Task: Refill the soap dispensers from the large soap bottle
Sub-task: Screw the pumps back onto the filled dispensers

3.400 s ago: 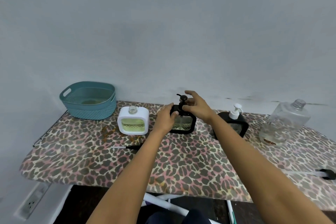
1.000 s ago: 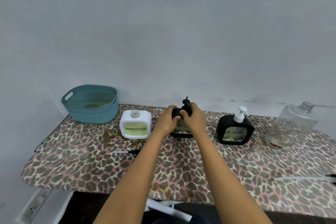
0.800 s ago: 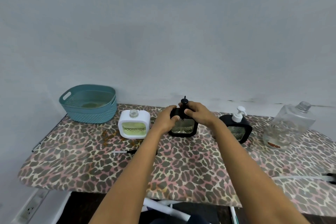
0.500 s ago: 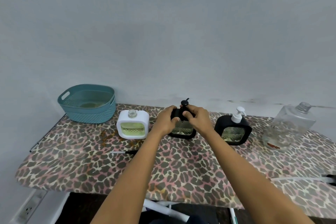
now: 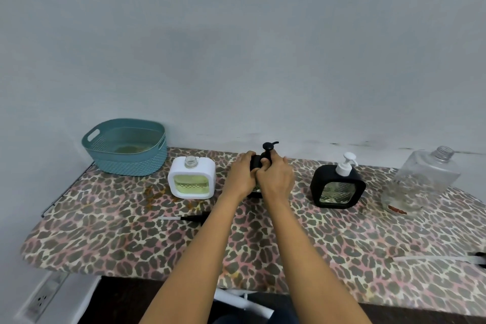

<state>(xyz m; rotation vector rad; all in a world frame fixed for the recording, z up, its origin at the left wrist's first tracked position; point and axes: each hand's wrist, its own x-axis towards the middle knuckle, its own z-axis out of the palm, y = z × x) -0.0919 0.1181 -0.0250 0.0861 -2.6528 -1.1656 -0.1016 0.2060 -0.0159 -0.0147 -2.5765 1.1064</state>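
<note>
A black dispenser [image 5: 254, 162] with a black pump head [image 5: 268, 147] stands mid-table, mostly hidden behind my hands. My left hand [image 5: 240, 175] grips its left shoulder. My right hand [image 5: 276, 175] is closed around the pump collar at its neck. To the left stands a white dispenser [image 5: 192, 177] with an open neck and yellow-green soap inside. A second black dispenser [image 5: 338, 187] with a white pump stands to the right. The large clear soap bottle [image 5: 420, 181], uncapped and nearly empty, stands at the far right.
A teal basket [image 5: 126, 147] sits at the back left by the wall. A loose black pump with a white tube [image 5: 186, 218] lies in front of the white dispenser. Another pump tube [image 5: 431, 258] lies at the right edge. The leopard-print table [image 5: 105, 239] ends close in front.
My right hand has shifted its grip around the pump collar of the middle black dispenser, and the pump spout now points right. My left hand has kept its hold on the body.
</note>
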